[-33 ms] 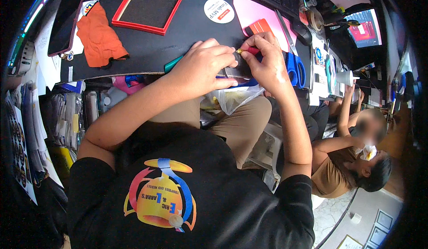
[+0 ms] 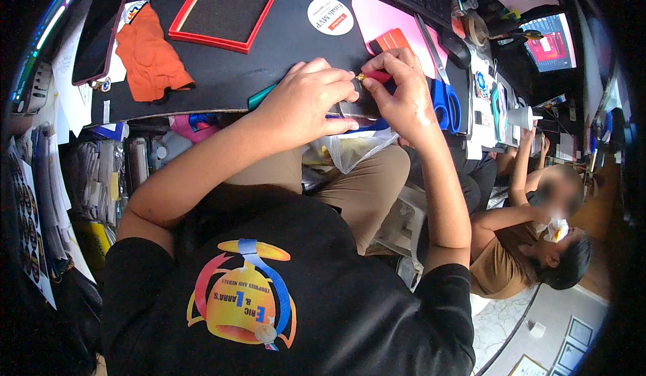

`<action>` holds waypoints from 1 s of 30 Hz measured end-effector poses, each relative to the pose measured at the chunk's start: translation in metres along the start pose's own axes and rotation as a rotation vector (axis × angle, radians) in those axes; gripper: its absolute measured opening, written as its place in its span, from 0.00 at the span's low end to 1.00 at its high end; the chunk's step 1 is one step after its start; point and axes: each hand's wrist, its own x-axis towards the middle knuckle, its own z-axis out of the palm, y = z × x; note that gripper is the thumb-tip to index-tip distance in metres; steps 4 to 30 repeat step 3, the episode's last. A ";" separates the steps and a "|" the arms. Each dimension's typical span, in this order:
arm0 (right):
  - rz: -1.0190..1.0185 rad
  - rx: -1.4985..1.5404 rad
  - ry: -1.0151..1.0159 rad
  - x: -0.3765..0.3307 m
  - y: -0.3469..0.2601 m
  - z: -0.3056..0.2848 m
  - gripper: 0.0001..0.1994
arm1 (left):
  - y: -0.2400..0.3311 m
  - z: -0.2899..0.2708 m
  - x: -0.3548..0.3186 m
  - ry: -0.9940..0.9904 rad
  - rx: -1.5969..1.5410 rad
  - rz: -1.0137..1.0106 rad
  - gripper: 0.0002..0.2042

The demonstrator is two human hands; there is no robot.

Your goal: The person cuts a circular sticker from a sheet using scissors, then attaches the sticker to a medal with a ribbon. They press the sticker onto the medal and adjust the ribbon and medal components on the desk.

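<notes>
The head view showed the left hand (image 2: 306, 103) pressed flat, fingers closed over a small dark device (image 2: 356, 107) at the bench (image 2: 222, 80) edge, while the right hand (image 2: 404, 93) pinched a red-handled screwdriver (image 2: 375, 76) at its 9 o'clock. It looked like mid-screw work, calling for steady tip alignment next. Blue scissors (image 2: 445, 103) lay at 3 o'clock, an orange cloth (image 2: 151, 56) at 9.

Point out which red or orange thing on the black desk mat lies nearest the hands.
The small orange-red card, just above the right hand. The red-framed tray and the crumpled orange cloth lie farther left.
</notes>
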 end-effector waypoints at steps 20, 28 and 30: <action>-0.083 -0.087 -0.017 0.000 -0.001 -0.001 0.09 | 0.000 0.000 0.001 0.003 0.003 0.002 0.20; -0.083 -0.087 -0.017 0.000 -0.001 -0.001 0.09 | 0.000 0.000 0.001 0.003 0.003 0.002 0.20; -0.083 -0.087 -0.017 0.000 -0.001 -0.001 0.09 | 0.000 0.000 0.001 0.003 0.003 0.002 0.20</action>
